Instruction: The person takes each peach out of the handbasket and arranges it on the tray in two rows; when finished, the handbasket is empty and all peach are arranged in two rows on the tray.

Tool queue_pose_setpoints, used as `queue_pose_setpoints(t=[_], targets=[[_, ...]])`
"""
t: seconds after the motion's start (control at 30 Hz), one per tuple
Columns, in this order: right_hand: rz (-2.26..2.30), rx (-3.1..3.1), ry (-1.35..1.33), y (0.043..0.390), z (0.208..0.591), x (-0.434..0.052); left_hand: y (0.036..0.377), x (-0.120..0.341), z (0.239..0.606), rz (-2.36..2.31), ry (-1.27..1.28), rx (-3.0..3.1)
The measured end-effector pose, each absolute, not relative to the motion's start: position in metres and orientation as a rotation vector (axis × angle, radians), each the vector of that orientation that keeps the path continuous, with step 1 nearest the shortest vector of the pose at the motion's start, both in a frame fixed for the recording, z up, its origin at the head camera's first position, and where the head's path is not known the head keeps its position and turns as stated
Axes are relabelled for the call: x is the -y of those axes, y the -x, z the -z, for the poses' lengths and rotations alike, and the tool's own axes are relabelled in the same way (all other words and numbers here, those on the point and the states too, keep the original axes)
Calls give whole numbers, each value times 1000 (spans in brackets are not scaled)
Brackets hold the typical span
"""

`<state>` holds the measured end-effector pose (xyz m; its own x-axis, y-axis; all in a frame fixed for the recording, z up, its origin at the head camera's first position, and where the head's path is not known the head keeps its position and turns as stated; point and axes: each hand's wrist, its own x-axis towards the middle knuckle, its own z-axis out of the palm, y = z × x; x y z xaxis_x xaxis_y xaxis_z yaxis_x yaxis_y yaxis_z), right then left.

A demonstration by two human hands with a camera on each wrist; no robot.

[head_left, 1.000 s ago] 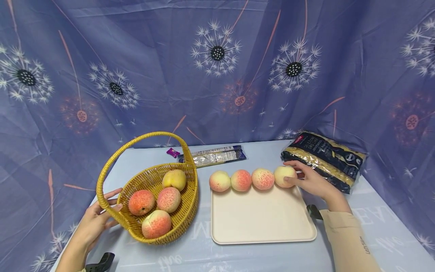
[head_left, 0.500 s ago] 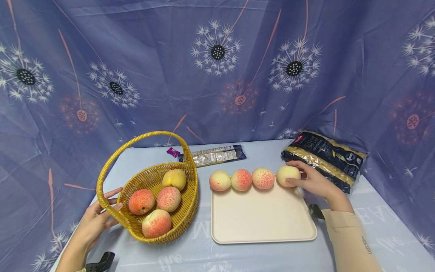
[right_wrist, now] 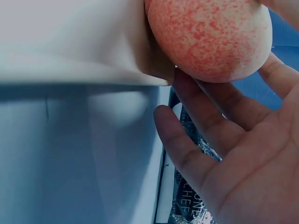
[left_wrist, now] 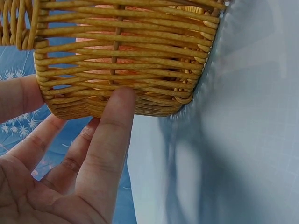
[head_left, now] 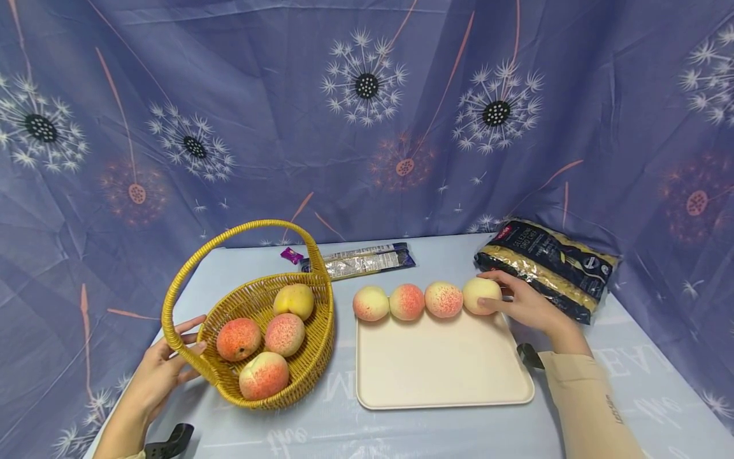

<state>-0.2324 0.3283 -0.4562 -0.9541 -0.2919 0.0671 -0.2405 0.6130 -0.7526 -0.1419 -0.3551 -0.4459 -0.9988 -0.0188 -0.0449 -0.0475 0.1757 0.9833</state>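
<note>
My right hand (head_left: 530, 310) holds a pale peach (head_left: 477, 296) between thumb and fingers at the tray's far right corner. In the right wrist view this peach (right_wrist: 212, 39) shows a red speckled side, with the lower fingers spread beneath it. Three more peaches (head_left: 407, 302) line the far edge of the cream tray (head_left: 444, 366), to its left. My left hand (head_left: 156, 377) touches the left side of the yellow wicker basket (head_left: 312, 376) with fairly straight fingers. In the left wrist view fingertips rest against the basket weave (left_wrist: 140, 60). Several fruits (head_left: 285, 335) lie inside.
A black and gold pasta bag (head_left: 547, 268) lies behind the right hand. Behind the basket are a long foil packet (head_left: 367, 261) and a small purple-wrapped sweet (head_left: 292, 255). The basket's tall handle (head_left: 241, 231) arches up. A blue dandelion-print curtain (head_left: 275, 127) stands behind the table.
The right hand's peach shifted slightly right, then back left against its neighbour in the row. The left hand and the basket stay where they were.
</note>
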Motion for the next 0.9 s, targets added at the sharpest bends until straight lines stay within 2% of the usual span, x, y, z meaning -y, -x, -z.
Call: queue_pose_setpoints(t=[0.9], targets=[[1260,-2723,403,230,447,-329,141,357,448,-2039,54,-2363]])
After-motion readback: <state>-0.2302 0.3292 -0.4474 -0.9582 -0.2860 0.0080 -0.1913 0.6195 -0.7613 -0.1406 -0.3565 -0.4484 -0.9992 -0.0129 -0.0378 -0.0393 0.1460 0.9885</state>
